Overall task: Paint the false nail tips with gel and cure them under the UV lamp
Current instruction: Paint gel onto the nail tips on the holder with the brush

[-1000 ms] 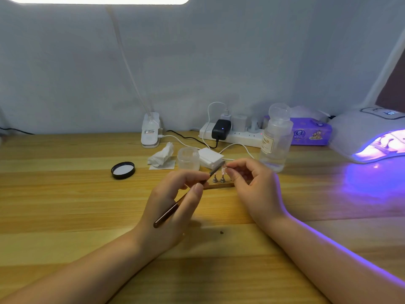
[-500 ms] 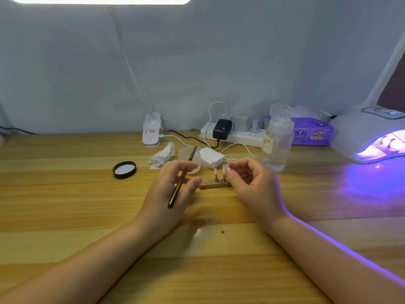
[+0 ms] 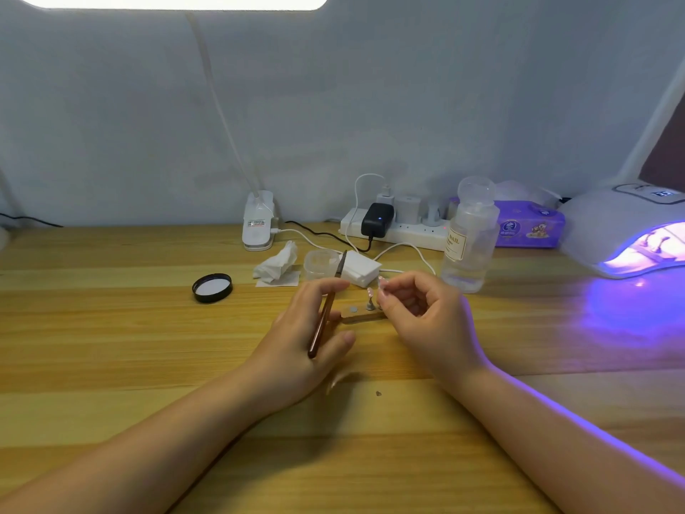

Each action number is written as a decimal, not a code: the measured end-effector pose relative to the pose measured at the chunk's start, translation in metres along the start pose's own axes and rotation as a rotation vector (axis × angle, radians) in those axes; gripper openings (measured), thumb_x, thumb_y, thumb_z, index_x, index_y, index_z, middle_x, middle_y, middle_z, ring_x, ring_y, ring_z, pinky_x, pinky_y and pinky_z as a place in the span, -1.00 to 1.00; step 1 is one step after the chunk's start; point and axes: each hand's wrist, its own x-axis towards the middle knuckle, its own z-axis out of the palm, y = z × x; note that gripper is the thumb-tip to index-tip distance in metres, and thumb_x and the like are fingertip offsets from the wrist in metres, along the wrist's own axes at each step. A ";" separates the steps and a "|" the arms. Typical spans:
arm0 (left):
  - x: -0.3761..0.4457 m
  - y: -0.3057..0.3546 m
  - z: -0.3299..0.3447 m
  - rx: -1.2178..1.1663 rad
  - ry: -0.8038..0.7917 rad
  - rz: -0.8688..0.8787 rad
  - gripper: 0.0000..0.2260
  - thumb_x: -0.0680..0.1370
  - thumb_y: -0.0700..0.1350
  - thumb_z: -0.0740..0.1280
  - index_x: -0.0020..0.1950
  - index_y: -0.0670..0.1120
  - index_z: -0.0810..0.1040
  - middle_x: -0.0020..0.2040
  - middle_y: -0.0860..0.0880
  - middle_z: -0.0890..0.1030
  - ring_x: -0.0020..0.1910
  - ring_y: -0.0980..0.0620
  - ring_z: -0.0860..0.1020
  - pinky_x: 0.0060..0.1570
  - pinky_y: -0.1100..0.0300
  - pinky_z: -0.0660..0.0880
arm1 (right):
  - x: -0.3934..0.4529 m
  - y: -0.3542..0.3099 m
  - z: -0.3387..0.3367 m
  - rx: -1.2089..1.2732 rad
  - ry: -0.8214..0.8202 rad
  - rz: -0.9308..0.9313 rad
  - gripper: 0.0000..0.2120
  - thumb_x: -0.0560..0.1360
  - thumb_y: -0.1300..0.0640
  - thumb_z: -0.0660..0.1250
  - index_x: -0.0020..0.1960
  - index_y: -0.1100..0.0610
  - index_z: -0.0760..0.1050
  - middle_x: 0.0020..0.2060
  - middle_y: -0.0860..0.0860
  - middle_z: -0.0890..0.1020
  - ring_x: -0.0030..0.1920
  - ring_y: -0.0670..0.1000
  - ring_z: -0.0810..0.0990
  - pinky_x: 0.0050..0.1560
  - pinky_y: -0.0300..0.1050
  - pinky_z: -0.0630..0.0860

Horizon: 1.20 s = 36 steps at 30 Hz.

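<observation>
My left hand [image 3: 307, 339] holds a brown-handled brush [image 3: 326, 309] upright, its bristle end reaching over the small clear gel jar [image 3: 321, 262]. A small wooden holder [image 3: 361, 315] lies on the table between my hands, with false nail tips [image 3: 370, 295] standing on metal pegs. My right hand [image 3: 422, 320] pinches a nail tip on its peg at the holder's right end. The white UV lamp [image 3: 611, 224] glows purple at the far right, with items inside its opening.
The jar's black lid [image 3: 212, 288] lies to the left. Crumpled tissue [image 3: 278, 267], white pads [image 3: 359, 268], a clear liquid bottle [image 3: 470, 239], a power strip with plugs [image 3: 396, 226], a purple tissue pack [image 3: 526, 228] and a desk lamp's clamp base [image 3: 258, 226] line the back of the wooden table [image 3: 111, 346].
My left hand has swung the brush from lying across towards the nail tips to standing upright with its tip at the jar. My right hand has stayed at the holder.
</observation>
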 end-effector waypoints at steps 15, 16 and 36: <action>-0.008 0.014 0.001 -0.093 0.308 0.393 -0.75 0.57 -0.11 0.22 0.16 -0.16 0.57 -0.04 0.00 0.63 -0.02 0.05 0.62 -0.04 0.14 0.56 | 0.002 -0.003 -0.002 -0.098 0.017 -0.071 -0.88 0.46 0.29 0.41 -0.03 0.15 0.61 -0.22 0.00 0.65 -0.20 -0.10 0.61 -0.13 -0.14 0.57; -0.008 0.014 0.001 -0.096 0.312 0.381 -0.75 0.57 -0.10 0.22 0.15 -0.17 0.58 -0.04 -0.01 0.63 -0.02 0.05 0.62 -0.04 0.12 0.57 | 0.002 -0.003 -0.002 -0.100 0.022 -0.070 -0.88 0.46 0.29 0.41 -0.03 0.15 0.61 -0.21 -0.01 0.65 -0.20 -0.10 0.61 -0.13 -0.14 0.57; -0.011 0.013 0.000 -0.195 0.291 0.254 -0.78 0.53 -0.03 0.19 -0.02 -0.04 0.60 -0.14 0.08 0.66 -0.09 0.09 0.64 -0.08 0.31 0.50 | 0.001 -0.003 -0.002 -0.073 0.037 -0.032 -0.90 0.47 0.27 0.40 -0.04 0.13 0.60 -0.24 -0.03 0.65 -0.20 -0.09 0.61 -0.13 -0.09 0.59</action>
